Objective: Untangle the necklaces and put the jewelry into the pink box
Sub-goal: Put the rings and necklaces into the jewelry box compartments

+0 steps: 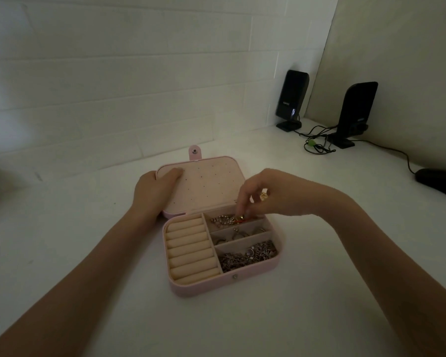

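Observation:
The pink box (204, 288) lies open on the white desk, its lid (211, 184) folded back flat. My left hand (155, 191) grips the lid's left edge, thumb on the inside. My right hand (263, 194), a gold ring on one finger, reaches down into the far right compartment; its fingertips pinch a gold and red piece (238, 218) among pale chains (223, 219). The middle compartment holds a few rings (238, 234). A heap of silver chains and charms (250, 255) fills the near right compartment. The ring rolls (191, 249) on the left are bare.
Two black speakers (291, 99) (355, 112) stand at the back right, with a tangle of cables (317, 143) between them. A black mouse (439, 181) lies at the right edge. A white brick wall runs behind the desk.

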Available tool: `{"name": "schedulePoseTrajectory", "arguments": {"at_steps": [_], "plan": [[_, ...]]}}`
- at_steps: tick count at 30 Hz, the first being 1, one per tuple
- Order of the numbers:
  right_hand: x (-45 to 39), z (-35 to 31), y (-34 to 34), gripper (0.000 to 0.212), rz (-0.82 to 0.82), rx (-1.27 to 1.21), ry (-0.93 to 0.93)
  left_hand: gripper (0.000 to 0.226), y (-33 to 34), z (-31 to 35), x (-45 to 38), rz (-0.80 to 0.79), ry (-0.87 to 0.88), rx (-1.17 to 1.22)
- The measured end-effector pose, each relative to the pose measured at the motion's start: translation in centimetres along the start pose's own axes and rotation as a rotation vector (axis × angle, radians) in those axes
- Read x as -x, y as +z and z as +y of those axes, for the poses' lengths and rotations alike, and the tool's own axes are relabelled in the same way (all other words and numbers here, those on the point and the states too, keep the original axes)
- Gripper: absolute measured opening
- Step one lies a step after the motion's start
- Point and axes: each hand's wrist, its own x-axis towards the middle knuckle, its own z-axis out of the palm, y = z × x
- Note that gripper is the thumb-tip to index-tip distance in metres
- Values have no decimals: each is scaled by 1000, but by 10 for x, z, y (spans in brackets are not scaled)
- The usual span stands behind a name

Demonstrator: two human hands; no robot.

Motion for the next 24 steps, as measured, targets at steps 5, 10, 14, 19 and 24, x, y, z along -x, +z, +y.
{"name": "schedulePoseTrajectory", "arguments": {"at_steps": [5,10,14,19,24], "plan": [[0,-1,5,14,-134,13,37,31,0,0,-1,3,-19,10],[-2,-3,12,8,-113,42,38,26,0,0,0,11,-14,7],[-9,-2,18,5,60,-5,-12,27,0,0,0,7,-20,24],[-16,0,29,3,160,1,-12,29,0,0,0,7,-14,8],[-7,3,10,7,16,-61,62,27,0,0,1,7,-2,15]]}}
